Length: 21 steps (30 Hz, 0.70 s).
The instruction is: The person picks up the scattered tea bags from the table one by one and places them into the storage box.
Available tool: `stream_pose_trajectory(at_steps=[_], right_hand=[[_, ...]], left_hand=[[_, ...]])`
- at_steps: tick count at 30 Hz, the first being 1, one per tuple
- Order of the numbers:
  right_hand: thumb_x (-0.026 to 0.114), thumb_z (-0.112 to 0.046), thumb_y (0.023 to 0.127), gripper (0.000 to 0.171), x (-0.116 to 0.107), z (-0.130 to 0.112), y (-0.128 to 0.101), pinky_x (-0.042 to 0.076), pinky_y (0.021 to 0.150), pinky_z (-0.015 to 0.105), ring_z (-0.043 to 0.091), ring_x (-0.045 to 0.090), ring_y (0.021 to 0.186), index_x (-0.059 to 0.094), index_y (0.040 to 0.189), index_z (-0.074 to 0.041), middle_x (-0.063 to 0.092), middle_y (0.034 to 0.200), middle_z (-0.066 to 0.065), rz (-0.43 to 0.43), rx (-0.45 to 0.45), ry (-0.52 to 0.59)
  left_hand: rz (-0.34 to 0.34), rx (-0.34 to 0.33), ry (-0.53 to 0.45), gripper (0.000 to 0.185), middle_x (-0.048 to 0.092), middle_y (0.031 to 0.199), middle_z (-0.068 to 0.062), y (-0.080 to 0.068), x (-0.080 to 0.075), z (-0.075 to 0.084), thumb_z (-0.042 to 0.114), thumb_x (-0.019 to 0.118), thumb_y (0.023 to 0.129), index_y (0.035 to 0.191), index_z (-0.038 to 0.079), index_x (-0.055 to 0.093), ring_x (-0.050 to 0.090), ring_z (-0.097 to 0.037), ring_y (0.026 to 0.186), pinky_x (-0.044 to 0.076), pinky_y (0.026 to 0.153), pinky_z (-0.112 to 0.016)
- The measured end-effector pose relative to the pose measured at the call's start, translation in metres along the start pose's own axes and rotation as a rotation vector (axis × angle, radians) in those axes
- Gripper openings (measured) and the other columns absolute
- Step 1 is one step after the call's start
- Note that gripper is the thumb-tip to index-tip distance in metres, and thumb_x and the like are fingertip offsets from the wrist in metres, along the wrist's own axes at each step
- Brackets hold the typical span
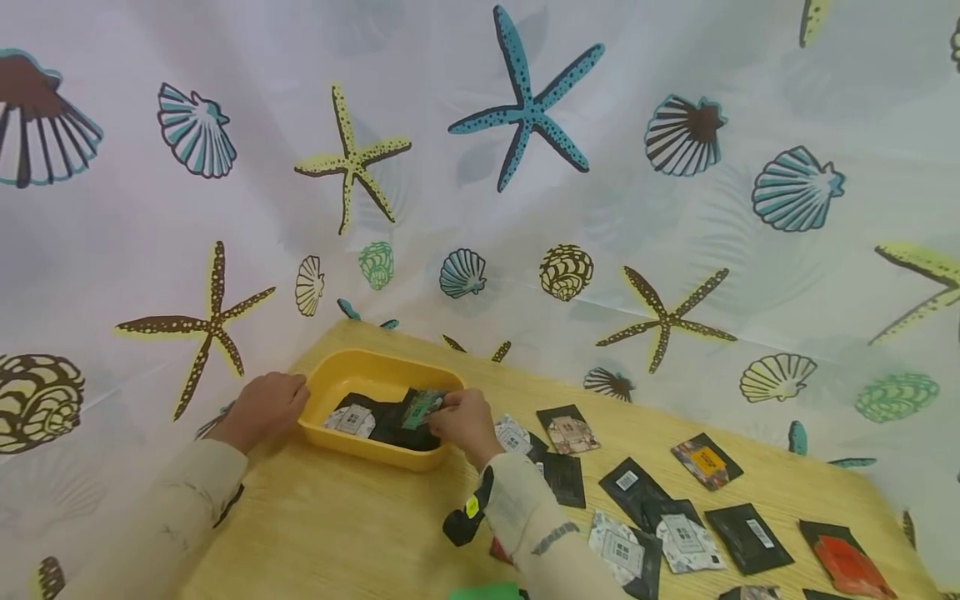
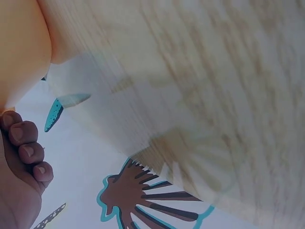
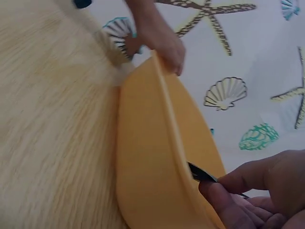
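Packet (image 1: pixel 422 407), green-faced, pinched in my right hand (image 1: pixel 467 423), its grip clenched on it just above the yellow tray (image 1: pixel 330 386) on the desk (image 1: pixel 337 533). My left hand (image 1: pixel 262 405) grasps the tray's far-left rim; holding it steady should help.

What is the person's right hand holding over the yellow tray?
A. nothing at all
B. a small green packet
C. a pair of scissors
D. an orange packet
B: in the head view the right hand pinches a small green packet above the yellow tray, while the left hand grips the tray's end.
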State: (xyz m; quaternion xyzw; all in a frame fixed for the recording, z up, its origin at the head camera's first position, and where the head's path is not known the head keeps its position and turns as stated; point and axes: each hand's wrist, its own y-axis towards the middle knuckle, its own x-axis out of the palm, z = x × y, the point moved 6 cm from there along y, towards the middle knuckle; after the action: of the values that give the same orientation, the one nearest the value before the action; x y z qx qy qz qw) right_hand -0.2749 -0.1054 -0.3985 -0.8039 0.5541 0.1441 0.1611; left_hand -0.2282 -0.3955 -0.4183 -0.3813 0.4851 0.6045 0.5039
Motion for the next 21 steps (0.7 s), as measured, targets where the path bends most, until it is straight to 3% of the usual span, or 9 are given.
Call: stream_pose_trajectory(at_steps=[4, 5, 7, 9, 11, 12, 14, 18, 21], right_hand=[[0.058, 0.007, 0.081, 0.012, 0.011, -0.005, 0.004, 0.032, 0.048, 0.026, 0.011, 0.029, 0.046, 0.056, 0.074, -0.002, 0.032, 0.052, -0.003, 0.001, -0.077, -0.142], [0.057, 0.008, 0.081, 0.009, 0.013, -0.007, 0.006, 0.030, 0.049, 0.027, 0.013, 0.026, 0.047, 0.063, 0.084, 0.002, 0.031, 0.052, -0.002, 0.001, -0.086, -0.167], [0.060, 0.005, 0.084, 0.036, 0.016, -0.006, 0.007, 0.038, 0.052, 0.027, 0.012, 0.040, 0.051, 0.064, 0.120, 0.007, 0.051, 0.059, 0.003, -0.016, -0.076, -0.168], [0.062, 0.002, 0.087, 0.056, 0.016, -0.002, 0.004, 0.050, 0.062, 0.029, 0.016, 0.059, 0.067, 0.049, 0.142, 0.004, 0.069, 0.084, 0.011, -0.064, -0.063, -0.136], [0.062, 0.000, 0.090, 0.067, 0.009, 0.001, -0.001, 0.055, 0.077, 0.034, 0.022, 0.066, 0.089, 0.035, 0.151, 0.001, 0.069, 0.107, 0.019, -0.123, -0.076, -0.097], [0.062, -0.001, 0.092, 0.068, 0.003, 0.001, -0.005, 0.056, 0.086, 0.037, 0.026, 0.067, 0.104, 0.031, 0.153, 0.000, 0.066, 0.121, 0.022, -0.146, -0.090, -0.086], [0.059, -0.001, 0.094, 0.068, -0.014, 0.000, -0.013, 0.055, 0.096, 0.041, 0.032, 0.064, 0.118, 0.028, 0.155, -0.001, 0.061, 0.132, 0.024, -0.169, -0.126, -0.080], [0.059, -0.001, 0.095, 0.060, -0.056, -0.002, -0.037, 0.054, 0.097, 0.043, 0.034, 0.061, 0.126, 0.038, 0.151, -0.003, 0.058, 0.139, 0.022, -0.146, -0.185, -0.121], [0.060, -0.001, 0.095, 0.049, -0.076, 0.002, -0.058, 0.055, 0.094, 0.041, 0.032, 0.065, 0.118, 0.050, 0.143, -0.004, 0.064, 0.130, 0.019, -0.161, -0.223, -0.208]], left_hand=[[-0.006, 0.006, 0.007, 0.032, 0.038, 0.059, -0.001, 0.001, 0.000, 0.001, 0.015, 0.042, 0.099, 0.068, 0.011, 0.044, 0.036, -0.016, 0.054, 0.030, 0.057, -0.028], [-0.001, 0.009, 0.005, 0.032, 0.037, 0.059, -0.001, 0.001, 0.000, 0.001, 0.015, 0.042, 0.099, 0.067, 0.011, 0.044, 0.036, -0.016, 0.054, 0.030, 0.056, -0.028], [0.001, 0.011, -0.006, 0.032, 0.037, 0.059, -0.001, 0.001, 0.002, 0.003, 0.015, 0.042, 0.099, 0.067, 0.011, 0.043, 0.035, -0.016, 0.054, 0.029, 0.057, -0.028], [-0.004, 0.019, -0.019, 0.033, 0.036, 0.059, -0.001, 0.001, 0.007, 0.005, 0.015, 0.041, 0.099, 0.067, 0.011, 0.043, 0.035, -0.016, 0.055, 0.029, 0.057, -0.028], [-0.008, 0.024, -0.033, 0.033, 0.036, 0.059, -0.001, 0.002, 0.009, 0.006, 0.015, 0.040, 0.100, 0.067, 0.012, 0.043, 0.035, -0.016, 0.055, 0.030, 0.058, -0.029], [-0.006, 0.028, -0.039, 0.034, 0.036, 0.060, -0.001, 0.003, 0.009, 0.006, 0.015, 0.040, 0.100, 0.066, 0.012, 0.043, 0.036, -0.016, 0.055, 0.030, 0.058, -0.029], [0.003, 0.034, -0.038, 0.034, 0.035, 0.059, -0.001, 0.005, 0.008, 0.006, 0.015, 0.040, 0.100, 0.066, 0.012, 0.042, 0.036, -0.017, 0.055, 0.030, 0.057, -0.029], [0.011, 0.029, -0.011, 0.034, 0.034, 0.060, -0.001, 0.006, 0.002, 0.001, 0.016, 0.040, 0.099, 0.066, 0.011, 0.042, 0.036, -0.017, 0.056, 0.029, 0.057, -0.029], [-0.018, 0.018, -0.004, 0.034, 0.034, 0.060, -0.001, 0.003, 0.003, -0.002, 0.016, 0.039, 0.100, 0.067, 0.011, 0.043, 0.036, -0.017, 0.057, 0.030, 0.058, -0.030]])
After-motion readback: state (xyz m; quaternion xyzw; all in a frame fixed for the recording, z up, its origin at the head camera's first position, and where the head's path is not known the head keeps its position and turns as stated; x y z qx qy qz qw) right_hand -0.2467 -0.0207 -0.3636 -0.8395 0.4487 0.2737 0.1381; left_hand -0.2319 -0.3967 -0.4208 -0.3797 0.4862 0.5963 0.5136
